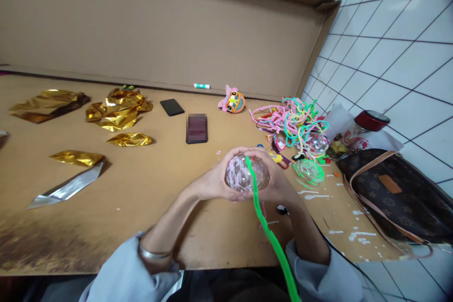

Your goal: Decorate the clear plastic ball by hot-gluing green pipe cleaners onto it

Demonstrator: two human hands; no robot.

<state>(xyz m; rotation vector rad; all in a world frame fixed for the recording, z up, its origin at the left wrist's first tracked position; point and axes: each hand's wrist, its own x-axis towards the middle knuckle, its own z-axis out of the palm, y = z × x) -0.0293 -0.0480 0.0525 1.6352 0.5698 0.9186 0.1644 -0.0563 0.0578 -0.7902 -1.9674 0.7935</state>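
Note:
A clear ball [239, 174] with pinkish-white smears is held between my two hands above the table's front part. My left hand [216, 180] wraps its left side, and my right hand [278, 180] is curved round its right side. From the top of the ball a bright green fuzzy strip [264, 222] runs down over its front toward my lap. Just right of my right hand lies a round piece wound with green and white strands [308, 172]. Behind it is a tangled heap of pink, teal and yellow fuzzy strips [293, 120].
Gold foil pieces [120, 109] and a silver strip [71, 188] lie left. Two dark flat devices [172, 107], a glue stick [202, 86] and a decorated ball [233, 101] sit farther back. A brown handbag [399, 193] and a red-lidded jar [371, 121] stand right, near the tiled wall.

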